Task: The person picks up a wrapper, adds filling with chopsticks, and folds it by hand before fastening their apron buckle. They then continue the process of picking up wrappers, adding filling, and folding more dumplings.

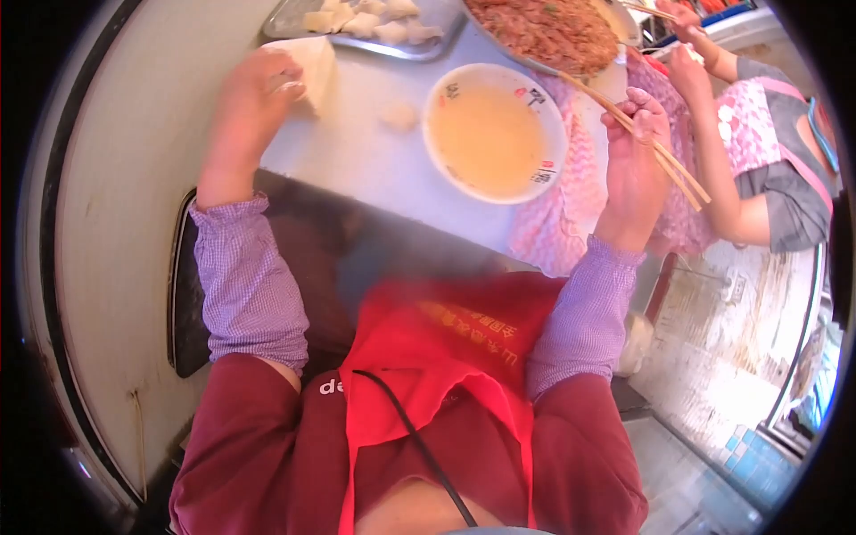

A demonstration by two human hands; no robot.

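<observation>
The left hand (254, 100) touches a white, flat-sided slab (317, 69), grip unclear; likely soft, best held by its edges. The right hand (637, 156) grasps slim tan wooden chopsticks (665, 154) mid-length.

A smooth, glossy bowl (555, 134) is gleaming while, at its 10 o'clock, a metal tray (410, 53) is shining; at 3 o'clock, wooden-looking chopsticks (688, 178) are showing a matt finish. A cloth (575, 201) is looking rough and ridged at 5 o'clock, and a fabric apron (419, 352) is appearing smooth at 6 o'clock.
</observation>
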